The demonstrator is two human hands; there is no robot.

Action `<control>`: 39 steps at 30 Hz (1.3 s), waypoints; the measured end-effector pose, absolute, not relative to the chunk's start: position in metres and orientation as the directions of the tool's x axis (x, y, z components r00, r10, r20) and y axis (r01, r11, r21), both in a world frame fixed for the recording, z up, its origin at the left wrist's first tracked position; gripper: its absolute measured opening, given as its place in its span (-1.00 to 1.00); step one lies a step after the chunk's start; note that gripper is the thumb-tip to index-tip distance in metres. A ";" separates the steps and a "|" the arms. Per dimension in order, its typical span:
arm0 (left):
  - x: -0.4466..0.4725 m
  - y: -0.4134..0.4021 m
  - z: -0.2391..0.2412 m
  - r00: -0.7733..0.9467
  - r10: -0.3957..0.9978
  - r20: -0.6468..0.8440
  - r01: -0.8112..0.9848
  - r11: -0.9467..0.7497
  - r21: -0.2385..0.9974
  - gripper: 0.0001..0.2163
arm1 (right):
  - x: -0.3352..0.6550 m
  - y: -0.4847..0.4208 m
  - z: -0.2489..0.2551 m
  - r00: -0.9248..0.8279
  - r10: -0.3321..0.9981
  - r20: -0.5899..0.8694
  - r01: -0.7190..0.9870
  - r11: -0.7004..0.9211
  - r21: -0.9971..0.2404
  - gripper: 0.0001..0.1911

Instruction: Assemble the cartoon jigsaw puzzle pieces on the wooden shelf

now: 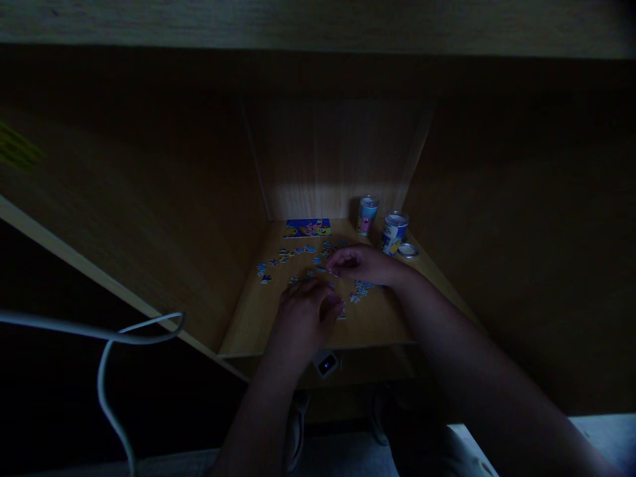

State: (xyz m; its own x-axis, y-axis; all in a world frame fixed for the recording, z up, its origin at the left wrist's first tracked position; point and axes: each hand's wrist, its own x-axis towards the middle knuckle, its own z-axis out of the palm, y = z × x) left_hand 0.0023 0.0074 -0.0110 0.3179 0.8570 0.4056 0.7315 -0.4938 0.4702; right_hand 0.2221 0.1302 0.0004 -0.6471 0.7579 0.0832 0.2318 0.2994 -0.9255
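Note:
Small jigsaw pieces [283, 254] in blue and other colours lie scattered over a wooden shelf [248, 331]. My right hand [365, 263] reaches in over the middle of them, its thumb and fingertips pinched at a small jigsaw piece [334, 271]. Lower and to the left, my left hand [305, 308] hovers close to the board with curled fingers; whatever they hold is hidden. Beside its thumb is another piece [342, 315]. More pieces [358, 290] lie below my right wrist. A colourful cartoon picture [307, 228] rests flat at the back.
Two cartoon-printed cans, a tall one [367, 215] and an open one [394, 233], stand at the back right, with a round metal lid [408, 250] alongside. Wooden walls enclose both sides. A white cable [106, 371] loops at left; a small device [326, 364] sits below the shelf's front edge.

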 end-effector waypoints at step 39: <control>0.004 0.008 -0.011 0.272 0.877 0.396 0.808 -0.432 0.401 -0.91 | 0.223 0.120 0.007 -0.717 0.673 -0.183 0.340 0.107 -0.934 -0.59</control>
